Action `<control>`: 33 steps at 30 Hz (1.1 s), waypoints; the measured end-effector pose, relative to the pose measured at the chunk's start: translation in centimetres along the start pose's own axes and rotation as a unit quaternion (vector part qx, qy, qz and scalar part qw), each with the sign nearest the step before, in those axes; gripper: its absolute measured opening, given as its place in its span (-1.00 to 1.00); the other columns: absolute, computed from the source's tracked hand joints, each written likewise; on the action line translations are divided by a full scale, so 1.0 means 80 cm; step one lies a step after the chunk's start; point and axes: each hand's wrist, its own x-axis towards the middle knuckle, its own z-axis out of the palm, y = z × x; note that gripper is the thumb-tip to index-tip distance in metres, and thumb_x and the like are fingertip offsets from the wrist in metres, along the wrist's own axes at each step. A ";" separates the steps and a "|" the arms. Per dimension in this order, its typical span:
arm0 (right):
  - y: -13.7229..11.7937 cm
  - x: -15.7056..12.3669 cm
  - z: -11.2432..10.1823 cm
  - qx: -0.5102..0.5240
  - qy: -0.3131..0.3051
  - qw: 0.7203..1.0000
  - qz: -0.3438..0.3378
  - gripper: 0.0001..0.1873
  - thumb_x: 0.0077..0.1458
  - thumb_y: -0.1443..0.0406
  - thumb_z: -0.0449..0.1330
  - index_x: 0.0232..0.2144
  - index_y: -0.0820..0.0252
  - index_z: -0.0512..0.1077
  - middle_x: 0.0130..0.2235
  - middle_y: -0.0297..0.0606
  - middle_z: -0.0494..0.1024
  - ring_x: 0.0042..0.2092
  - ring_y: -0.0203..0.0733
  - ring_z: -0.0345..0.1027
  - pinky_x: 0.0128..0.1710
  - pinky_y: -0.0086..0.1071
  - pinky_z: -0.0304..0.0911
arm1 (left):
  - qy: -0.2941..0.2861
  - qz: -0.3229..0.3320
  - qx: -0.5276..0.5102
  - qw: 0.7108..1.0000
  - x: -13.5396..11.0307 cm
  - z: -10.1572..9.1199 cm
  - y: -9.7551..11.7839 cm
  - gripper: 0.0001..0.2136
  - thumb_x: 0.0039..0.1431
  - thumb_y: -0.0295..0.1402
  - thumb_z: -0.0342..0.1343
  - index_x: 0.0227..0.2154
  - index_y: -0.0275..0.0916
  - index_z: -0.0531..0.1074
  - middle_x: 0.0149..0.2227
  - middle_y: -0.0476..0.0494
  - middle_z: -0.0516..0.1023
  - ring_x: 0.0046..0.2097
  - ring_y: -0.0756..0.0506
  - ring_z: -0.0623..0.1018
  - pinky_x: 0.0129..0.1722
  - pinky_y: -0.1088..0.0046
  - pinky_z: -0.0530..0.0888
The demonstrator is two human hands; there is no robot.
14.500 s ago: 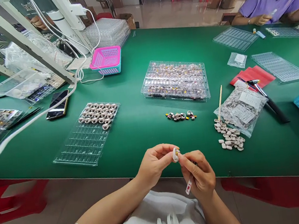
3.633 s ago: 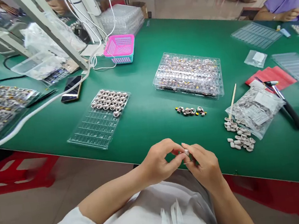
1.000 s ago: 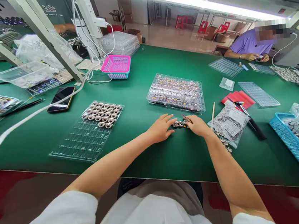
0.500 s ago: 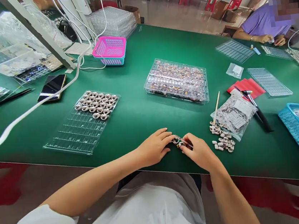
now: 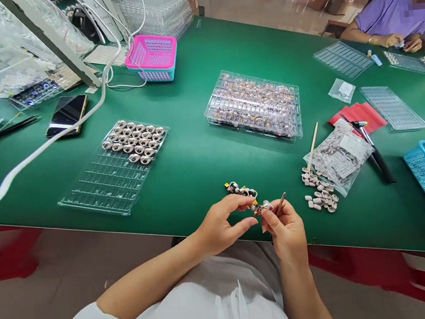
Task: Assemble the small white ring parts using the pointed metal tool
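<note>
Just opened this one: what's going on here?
A person's right hand holds a small part and a thin tool, while the left hand is open beside the part. Similar parts lie just beyond. A tray at left is partly filled with ring-shaped pieces; at right, loose shells lie beside a bag.

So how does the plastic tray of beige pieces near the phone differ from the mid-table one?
The first tray is partly filled; the middle tray looks full. The first tray's long side slants towards the camera; the middle tray's runs across. Both are transparent, on the green table.
</note>
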 end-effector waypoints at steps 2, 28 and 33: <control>-0.001 -0.001 0.001 0.000 -0.007 1.000 -0.003 -0.73 0.05 0.17 0.39 -0.35 0.16 0.40 -0.45 -0.42 0.45 -0.53 -0.40 0.28 -0.53 -0.48 0.23 | -0.004 -0.006 -0.017 1.000 0.000 -0.002 0.000 -0.68 0.16 -0.35 0.26 -0.01 -0.20 0.51 -0.07 -0.23 0.63 -0.13 -0.12 0.62 -0.06 0.33 0.57; -0.016 -0.016 0.003 -0.167 -0.007 0.986 -0.004 -0.68 0.09 0.08 0.33 -0.43 0.16 0.35 -0.51 -0.44 0.31 -0.50 -0.38 0.10 -0.55 -0.48 0.06 | -0.002 -0.233 -0.157 0.960 -0.009 0.003 0.010 -0.82 0.11 -0.29 0.29 -0.27 -0.24 0.48 -0.36 -0.09 0.62 -0.33 -0.05 0.61 -0.25 0.42 0.54; -0.015 -0.016 -0.001 -0.121 -0.049 0.990 0.044 -0.62 0.09 0.06 0.32 -0.48 0.18 0.32 -0.52 -0.45 0.23 -0.49 -0.39 0.04 -0.54 -0.47 0.00 | -0.030 -0.100 0.044 0.994 -0.010 -0.005 0.007 -0.74 0.17 -0.34 0.22 -0.06 -0.19 0.51 -0.17 -0.15 0.66 -0.20 -0.10 0.65 -0.12 0.39 0.57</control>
